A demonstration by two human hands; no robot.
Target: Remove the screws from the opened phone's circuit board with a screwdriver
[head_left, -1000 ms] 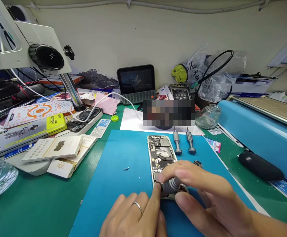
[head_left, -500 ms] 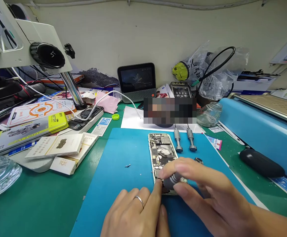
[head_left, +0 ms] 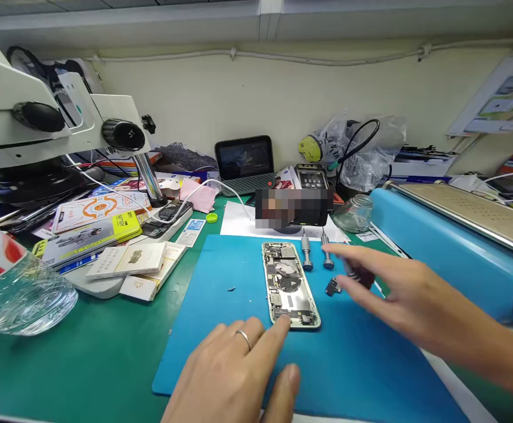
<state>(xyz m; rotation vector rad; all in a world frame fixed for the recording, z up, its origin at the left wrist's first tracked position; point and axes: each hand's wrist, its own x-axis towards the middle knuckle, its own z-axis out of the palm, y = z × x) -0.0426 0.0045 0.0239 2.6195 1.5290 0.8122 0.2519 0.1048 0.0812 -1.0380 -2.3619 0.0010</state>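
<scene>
An opened phone (head_left: 289,282) with its circuitry showing lies on a blue mat (head_left: 221,329). My left hand (head_left: 234,376) rests flat on the mat, a ring on one finger, its index fingertip touching the phone's near end. My right hand (head_left: 397,299) is stretched out to the right of the phone, blurred, with a small grey screwdriver (head_left: 356,273) between its index finger and thumb. Close by its fingertips stand two more screwdrivers (head_left: 307,258) and a small dark part (head_left: 332,286).
A microscope (head_left: 40,123) overhangs the left side above boxes and cards (head_left: 133,261). Crumpled clear plastic (head_left: 22,294) lies at the near left. A small screen (head_left: 245,157) and a glass jar (head_left: 353,212) stand behind the mat. A long blue machine (head_left: 441,247) borders the right.
My right hand has lifted off the phone's near end and swung right with the screwdriver. The view has tilted up and pulled back. My left hand stays by the phone.
</scene>
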